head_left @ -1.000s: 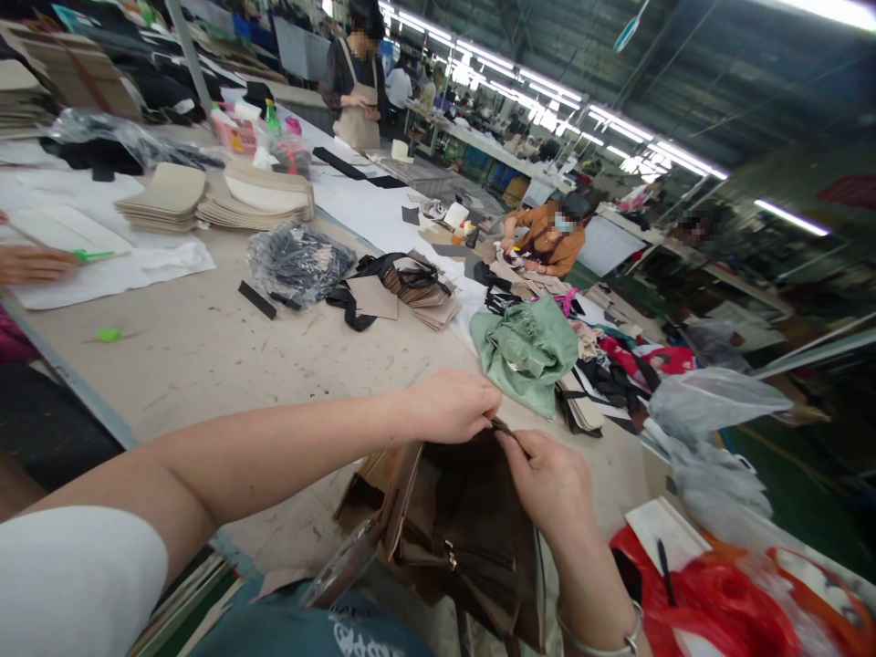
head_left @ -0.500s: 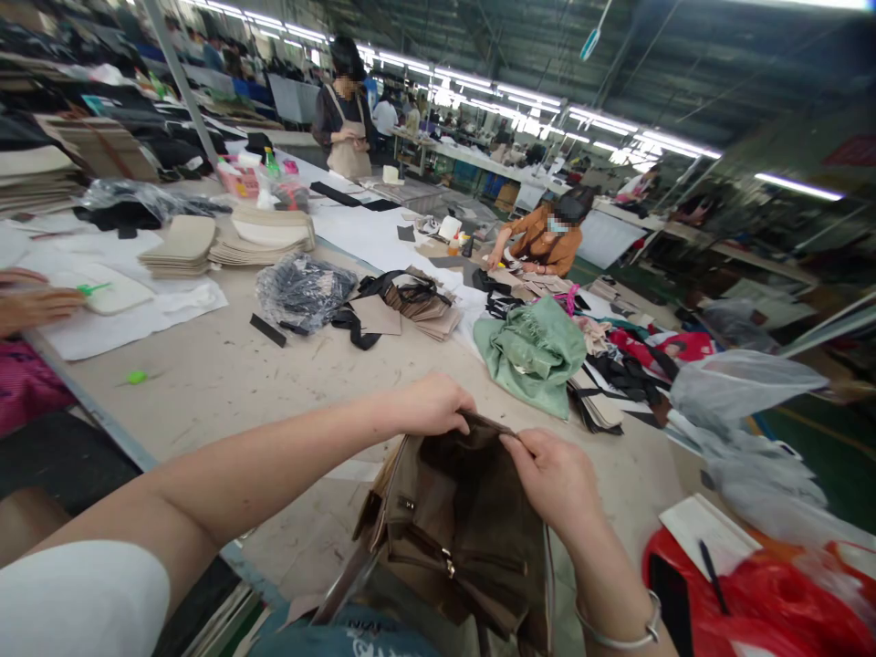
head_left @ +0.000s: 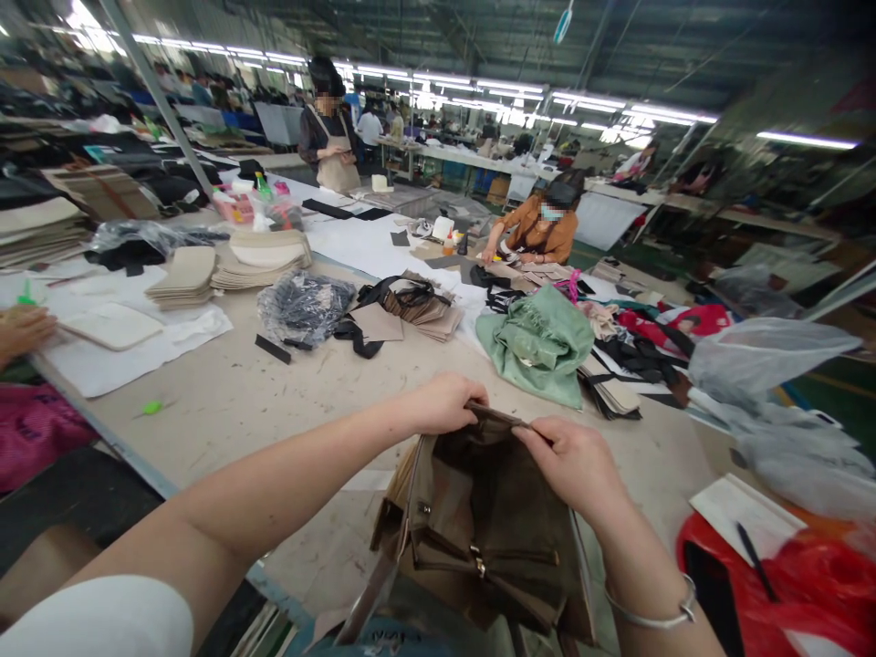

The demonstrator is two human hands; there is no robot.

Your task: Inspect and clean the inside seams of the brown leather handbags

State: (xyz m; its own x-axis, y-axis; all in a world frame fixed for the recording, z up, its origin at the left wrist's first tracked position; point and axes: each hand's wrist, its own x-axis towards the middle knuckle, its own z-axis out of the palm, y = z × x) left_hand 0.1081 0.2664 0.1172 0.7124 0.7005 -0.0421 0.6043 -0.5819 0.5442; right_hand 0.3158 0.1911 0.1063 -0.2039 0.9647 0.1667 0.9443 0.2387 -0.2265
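Observation:
A brown bag (head_left: 493, 511) stands upright at the table's near edge, its mouth facing me and metal fittings showing inside. My left hand (head_left: 448, 403) pinches the far rim of the bag at its left part. A short way to the right, my right hand (head_left: 571, 456) grips the same rim between thumb and fingers. The rim stretches between both hands. The bag's base is out of sight below the picture.
A green cloth (head_left: 537, 347) lies beyond my hands, beside a stack of brown pieces (head_left: 424, 306) and a clear plastic bundle (head_left: 305, 306). Red plastic (head_left: 808, 566) with a black phone (head_left: 712, 584) is at right. A co-worker's hand (head_left: 24, 330) is at left.
My view has shifted, so the bag and both hands sit slightly further right. Both hands keep their hold on the rim. The co-worker's hand at the left has drawn back toward the picture's edge.

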